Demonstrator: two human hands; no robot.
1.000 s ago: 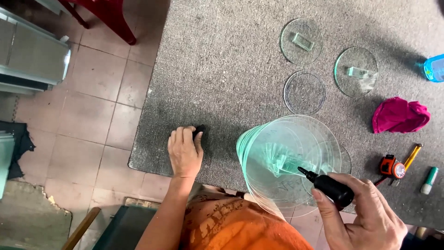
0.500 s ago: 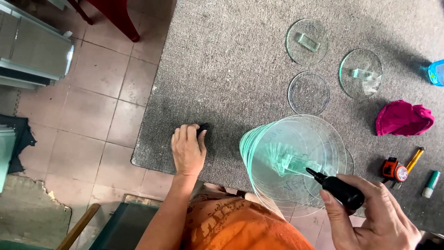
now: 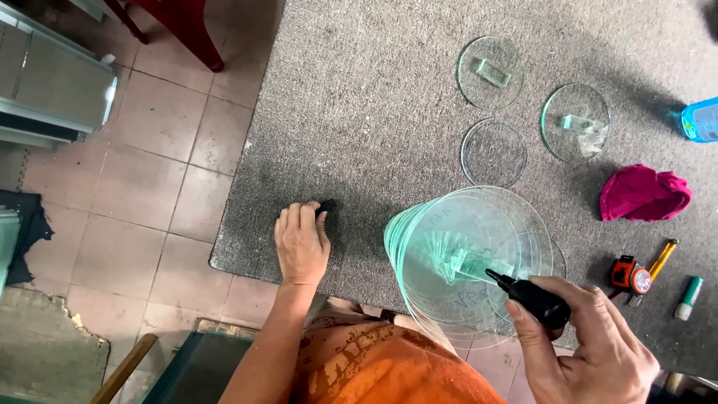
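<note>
My right hand grips a small black bottle with a nozzle, its tip over a stack of round glass discs at the near edge of the grey felt-covered table. Small clear glass blocks lie on the top disc under the nozzle. My left hand rests flat on the table, fingers over a small black object. Further away lie three single glass discs: one with a block, one bare, one with a block.
A crumpled pink cloth, an orange tape measure, a yellow-handled tool, a green-capped marker and a blue bottle lie at the right. Tiled floor, a red chair leg and metal frames lie left.
The view has shifted slightly. My right hand with the black bottle has stayed over the disc stack, nozzle moved a little along it. My left hand has not moved.
</note>
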